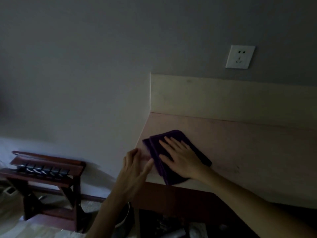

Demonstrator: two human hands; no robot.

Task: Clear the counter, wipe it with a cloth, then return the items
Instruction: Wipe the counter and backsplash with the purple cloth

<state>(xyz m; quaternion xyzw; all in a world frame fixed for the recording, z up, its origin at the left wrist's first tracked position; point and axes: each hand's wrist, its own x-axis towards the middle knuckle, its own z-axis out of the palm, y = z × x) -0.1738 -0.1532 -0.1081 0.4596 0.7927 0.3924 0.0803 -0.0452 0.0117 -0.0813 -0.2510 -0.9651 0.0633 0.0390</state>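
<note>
**Head view: wiping the corner**

Head camera looks down at my right hand [180, 158], spread flat on the purple cloth [173, 152], pressing but not gripping. My left hand [135, 170] rests open on the counter [240, 152], holding nothing. The cloth sits near the left wall, hanging a bit over the front edge. I think wiping is under way. Next I should slide right, where lots of room is open.
</note>
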